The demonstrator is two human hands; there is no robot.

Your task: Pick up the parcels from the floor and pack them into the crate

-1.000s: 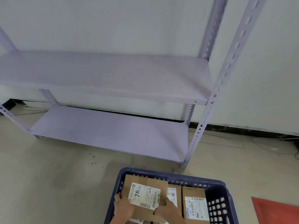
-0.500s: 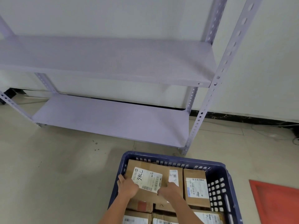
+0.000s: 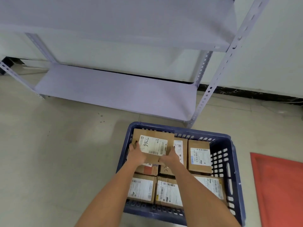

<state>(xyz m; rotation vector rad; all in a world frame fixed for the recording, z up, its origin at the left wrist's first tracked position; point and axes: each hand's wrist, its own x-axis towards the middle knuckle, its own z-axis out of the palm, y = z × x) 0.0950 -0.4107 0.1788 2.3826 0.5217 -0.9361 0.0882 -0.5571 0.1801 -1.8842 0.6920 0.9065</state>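
- Both hands hold one cardboard parcel over the far-left corner of the blue crate. The left hand grips its left near edge and the right hand its right near edge, fingers curled round the sides.
- The parcel sits on top of other boxes and appears to be the start of a second layer, since the crate floor looks fully covered.
- To seat it well, I judge it best to lower the far edge first against the crate's far wall, then slide the parcel left until it meets the side wall. The fingers should slip out only once the box lies flat on those beneath.
- Keeping it square to the walls would save room for whatever goes beside it.
- Its white label carries a barcode and handwritten figures that read "7786" when turned the right way up; the fine print is too small to read.
- The far-right parcel bears a label with "530-" printed along its side; the rest is unclear.
- The near parcels show barcode labels, illegible.
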